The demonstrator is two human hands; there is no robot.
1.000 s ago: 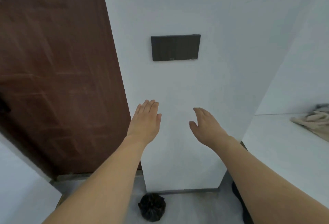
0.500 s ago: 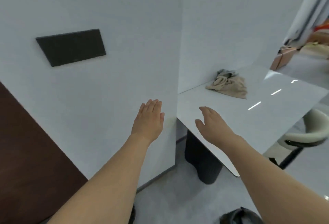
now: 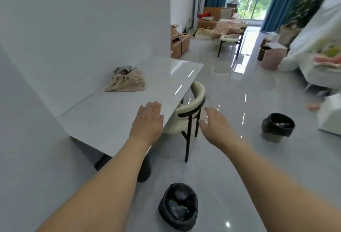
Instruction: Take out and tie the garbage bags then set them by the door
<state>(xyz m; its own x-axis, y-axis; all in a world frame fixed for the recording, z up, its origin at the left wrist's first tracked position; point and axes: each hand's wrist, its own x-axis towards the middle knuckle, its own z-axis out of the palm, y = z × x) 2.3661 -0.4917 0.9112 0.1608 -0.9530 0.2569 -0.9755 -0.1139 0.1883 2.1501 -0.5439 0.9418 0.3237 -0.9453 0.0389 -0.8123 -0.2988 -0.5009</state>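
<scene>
A small bin lined with a black garbage bag (image 3: 178,207) stands on the floor just below my arms, its top open with rubbish inside. A second bin with a black bag (image 3: 278,126) stands farther right on the floor, also open. My left hand (image 3: 147,121) is held out flat with straight fingers, empty, over the white table's near edge. My right hand (image 3: 217,124) is stretched forward with relaxed fingers, empty, in front of the chair. Neither hand touches a bag.
A white table (image 3: 110,113) juts from the wall on the left with a beige cloth (image 3: 127,81) on it. A cream chair (image 3: 190,110) is tucked under its edge. Glossy grey floor (image 3: 230,91) runs toward a sofa, stools and a window. White furniture (image 3: 313,43) lines the right.
The view has swung right, away from the brown door and the tied black bag by the wall, to the room. Two bins with black bags came into view. Both hands stay open and empty.
</scene>
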